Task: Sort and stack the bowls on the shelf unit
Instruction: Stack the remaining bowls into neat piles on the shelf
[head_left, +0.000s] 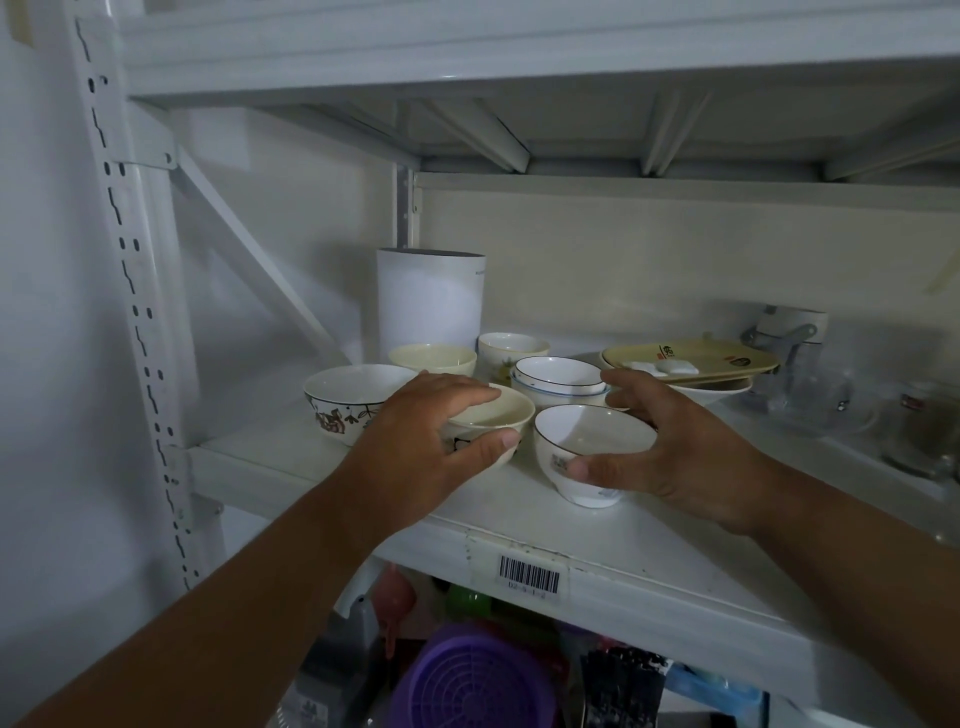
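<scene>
While the left hand curls round a cream bowl at frame centre and the right hand grips a gold-rimmed white bowl beside it, the gathering step looks underway; next, nesting like bowls, perhaps onto the blue-rimmed stack behind.

The left hand covers the near wall of the cream bowl, hiding most of its dark print. The right hand hides the far side of the gold-rimmed bowl. Glassware at right is dim and blurred; the frame's edge cuts it. The barcode label text is unreadable.
</scene>
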